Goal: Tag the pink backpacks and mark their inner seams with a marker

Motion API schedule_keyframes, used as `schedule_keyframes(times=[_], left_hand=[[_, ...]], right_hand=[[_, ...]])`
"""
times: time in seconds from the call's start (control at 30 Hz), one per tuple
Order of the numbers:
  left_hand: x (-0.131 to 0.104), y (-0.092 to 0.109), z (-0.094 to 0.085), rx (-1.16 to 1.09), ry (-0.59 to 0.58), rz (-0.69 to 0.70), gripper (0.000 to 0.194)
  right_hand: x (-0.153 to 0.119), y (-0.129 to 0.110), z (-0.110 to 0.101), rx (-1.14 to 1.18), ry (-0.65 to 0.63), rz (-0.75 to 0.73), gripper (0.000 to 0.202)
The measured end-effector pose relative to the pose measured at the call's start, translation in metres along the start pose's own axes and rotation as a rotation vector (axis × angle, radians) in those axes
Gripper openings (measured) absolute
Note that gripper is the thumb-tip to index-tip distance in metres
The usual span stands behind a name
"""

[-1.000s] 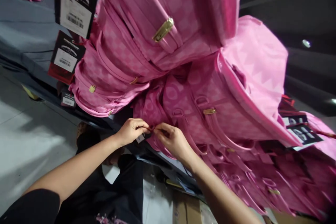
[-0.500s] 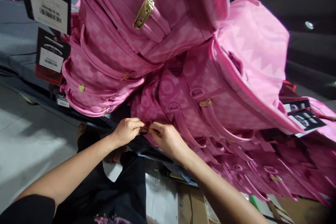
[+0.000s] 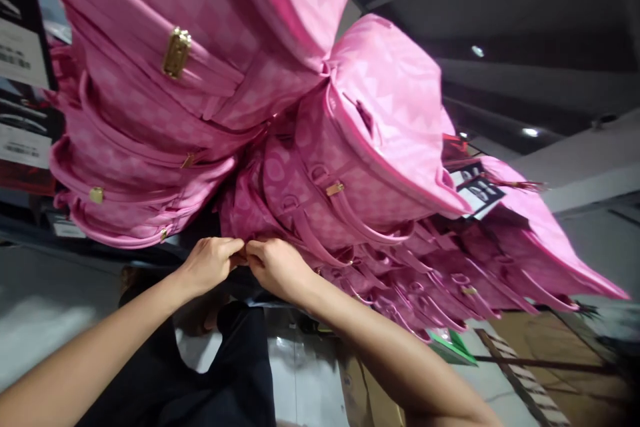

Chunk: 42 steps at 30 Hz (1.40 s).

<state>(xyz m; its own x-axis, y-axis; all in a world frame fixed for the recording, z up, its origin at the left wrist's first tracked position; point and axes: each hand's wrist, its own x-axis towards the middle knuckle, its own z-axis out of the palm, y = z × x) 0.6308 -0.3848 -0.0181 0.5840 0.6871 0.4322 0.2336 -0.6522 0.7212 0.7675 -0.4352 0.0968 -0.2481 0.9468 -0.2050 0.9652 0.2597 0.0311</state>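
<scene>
My left hand (image 3: 212, 264) and my right hand (image 3: 276, 268) meet at the lower edge of a pink checkered backpack (image 3: 295, 180). Both are closed in a pinch, fingertips nearly touching. Whatever lies between them is small and hidden by the fingers. Straps with a gold buckle (image 3: 335, 188) hang from this backpack, just above my right hand. To the left, another pink backpack (image 3: 135, 180) with gold zipper pulls lies under a larger pink one (image 3: 200, 80) bearing a gold clasp (image 3: 177, 52).
Black tags with barcode labels (image 3: 23, 57) hang at the left. More pink backpacks (image 3: 480, 273) run in a row to the right, with tags (image 3: 477, 190) on one. Below are a pale floor (image 3: 55, 320), a cardboard box (image 3: 367, 387) and a green object (image 3: 453, 345).
The view has swung, so the bags and tags sit further left and more of the row and ceiling shows at right. My hands stay pinched together at the same backpack's lower edge.
</scene>
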Motion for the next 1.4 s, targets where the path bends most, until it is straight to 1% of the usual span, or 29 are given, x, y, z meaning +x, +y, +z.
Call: schedule_keyframes(times=[0.13,0.27,0.37,0.47,0.53,0.7,0.77,0.87,0.93,0.97,1.1,1.13,1.2,1.27,1.33,1.4], left_hand=[[-0.002,-0.008,0.007,0.044,0.016,0.078,0.025],[-0.005,-0.009,0.009,0.057,0.005,0.083,0.028],[-0.006,-0.004,0.008,0.093,0.019,-0.001,0.021],[-0.005,0.001,0.008,0.158,0.086,-0.096,0.012],[-0.003,0.001,0.01,0.173,0.124,-0.111,0.011],[-0.004,0.001,0.016,0.079,0.225,-0.036,0.017],[-0.006,0.001,0.018,0.017,0.243,-0.015,0.02],[-0.01,0.001,0.018,-0.094,0.19,-0.019,0.024],[-0.01,0.001,0.017,-0.129,0.159,-0.037,0.026],[-0.01,0.001,0.017,-0.12,0.165,-0.058,0.025],[-0.007,0.001,0.017,-0.035,0.28,-0.162,0.018],[-0.007,0.001,0.017,-0.039,0.283,-0.157,0.018],[-0.007,0.002,0.017,-0.056,0.238,-0.113,0.021],[-0.007,0.003,0.017,-0.013,0.214,-0.106,0.023],[-0.007,0.004,0.016,0.076,0.246,-0.151,0.021],[-0.007,0.004,0.015,0.092,0.277,-0.163,0.017]], right_hand=[[-0.001,-0.001,-0.004,-0.016,-0.021,0.021,0.018],[-0.002,-0.001,-0.004,-0.022,-0.022,-0.012,0.018],[-0.004,-0.001,-0.002,-0.041,-0.004,-0.029,0.02],[-0.005,-0.002,-0.001,-0.045,-0.025,-0.036,0.024],[-0.005,-0.001,-0.002,-0.036,-0.02,-0.026,0.026],[-0.007,0.0,-0.004,-0.034,0.011,-0.002,0.024],[-0.008,0.0,-0.003,-0.029,0.014,-0.001,0.023],[-0.009,0.0,-0.001,-0.025,0.036,0.013,0.022],[-0.01,0.0,0.0,-0.023,0.049,0.02,0.021],[-0.01,0.0,0.0,-0.019,0.056,0.02,0.02],[-0.012,0.002,-0.001,0.019,0.088,0.013,0.02],[-0.012,0.002,-0.001,0.028,0.092,0.011,0.021],[-0.014,0.003,-0.002,0.038,0.095,-0.002,0.02],[-0.014,0.004,-0.002,0.048,0.102,-0.006,0.019],[-0.015,0.005,-0.001,0.068,0.128,0.005,0.019],[-0.015,0.006,0.0,0.086,0.154,0.015,0.02]])
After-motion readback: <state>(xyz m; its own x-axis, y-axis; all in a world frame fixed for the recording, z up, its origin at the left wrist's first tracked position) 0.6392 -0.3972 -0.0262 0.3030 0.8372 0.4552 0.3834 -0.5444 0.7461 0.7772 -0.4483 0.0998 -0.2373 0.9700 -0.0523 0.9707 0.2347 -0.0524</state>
